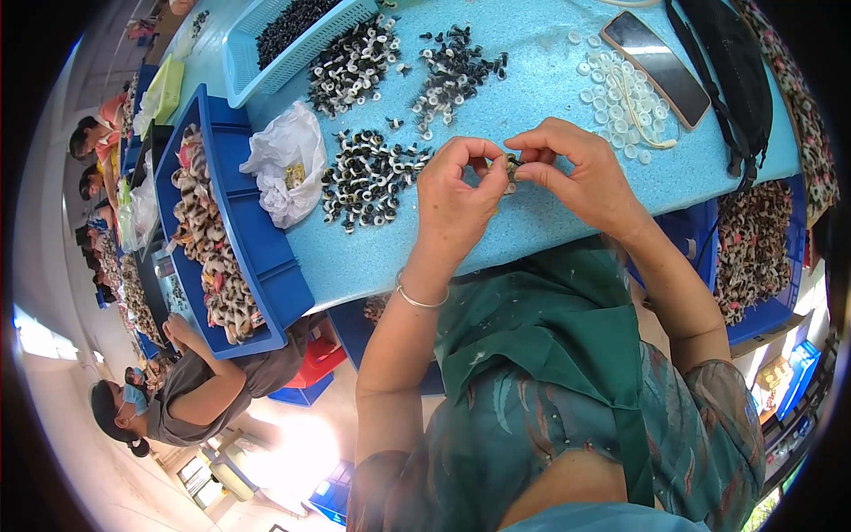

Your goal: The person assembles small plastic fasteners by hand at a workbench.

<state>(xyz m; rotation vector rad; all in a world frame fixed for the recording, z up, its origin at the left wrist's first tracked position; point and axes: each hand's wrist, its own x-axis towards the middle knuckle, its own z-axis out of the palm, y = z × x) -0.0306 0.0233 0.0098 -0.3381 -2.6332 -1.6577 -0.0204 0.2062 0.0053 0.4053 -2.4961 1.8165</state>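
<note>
My left hand (pixel 456 191) and my right hand (pixel 581 168) meet over the near edge of the blue table. Both are closed, thumb against forefinger, on a small dark plastic piece (pixel 512 167) with a light part on it. The fingertips cover most of it. Just left of my left hand lies a pile of black-and-white plastic studs with yellowish parts (pixel 368 182). Behind it are another black-and-white stud pile (pixel 355 66) and a looser heap of black studs (pixel 456 71). Beyond my right hand, translucent washers (pixel 612 102) lie scattered around a pale cord loop.
A white plastic bag (pixel 288 160) holds small yellowish pieces. A blue bin (pixel 257 266) of patterned plush pieces stands at the left, a light-blue basket (pixel 253 66) of black parts behind. A phone (pixel 656 66) and black bag (pixel 736 80) lie right. A co-worker (pixel 204 390) sits left.
</note>
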